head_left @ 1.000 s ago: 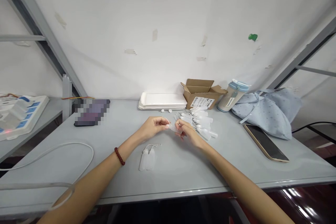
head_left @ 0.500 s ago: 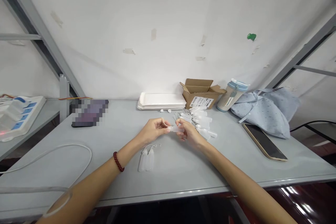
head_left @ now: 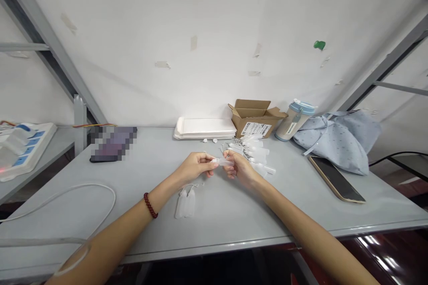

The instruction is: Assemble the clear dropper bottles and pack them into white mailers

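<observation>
Left hand [head_left: 196, 167]: I see it pinch one end of the plastic tube [head_left: 224, 162].
Right hand [head_left: 243, 170]: closed on the other end.
Tube spot: above the gray table [head_left: 227, 213].
Room: toward the front edge [head_left: 214, 248].

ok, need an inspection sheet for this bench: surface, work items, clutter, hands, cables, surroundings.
Surface: grey table; spills: nothing seen.
Work items: one plastic piece, held; two stringed pieces nearer the person; pile of pieces to the right.
Clutter: phone, blue cloth, bottle, open cardboard box, white stack.
Hands: left hand and right hand grip opposite ends.
Cables: white cable on the left; black cable far right.
Surroundings: white wall, metal frame, power strip.
</observation>
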`<action>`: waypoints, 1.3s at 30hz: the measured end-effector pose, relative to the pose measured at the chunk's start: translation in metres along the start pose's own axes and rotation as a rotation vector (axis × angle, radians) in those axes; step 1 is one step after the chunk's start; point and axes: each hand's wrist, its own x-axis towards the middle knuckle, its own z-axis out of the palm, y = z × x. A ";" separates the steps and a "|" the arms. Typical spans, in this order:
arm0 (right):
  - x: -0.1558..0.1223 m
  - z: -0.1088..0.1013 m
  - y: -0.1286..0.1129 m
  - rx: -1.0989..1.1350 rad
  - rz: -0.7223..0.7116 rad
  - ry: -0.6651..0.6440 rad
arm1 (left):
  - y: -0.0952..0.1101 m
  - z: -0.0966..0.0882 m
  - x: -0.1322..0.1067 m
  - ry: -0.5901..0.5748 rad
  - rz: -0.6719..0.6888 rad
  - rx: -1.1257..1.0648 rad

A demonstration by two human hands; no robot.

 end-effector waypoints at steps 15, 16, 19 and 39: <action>-0.003 -0.002 -0.001 -0.009 0.018 -0.089 | 0.000 0.001 -0.001 -0.062 0.062 0.074; -0.002 -0.002 0.000 -0.005 0.022 -0.082 | -0.001 0.001 -0.001 -0.035 0.095 0.102; 0.001 -0.004 0.002 0.027 0.047 -0.070 | -0.003 0.005 -0.002 0.081 0.184 0.175; -0.001 -0.003 -0.001 -0.021 -0.026 -0.022 | -0.001 0.010 -0.005 0.000 0.056 0.171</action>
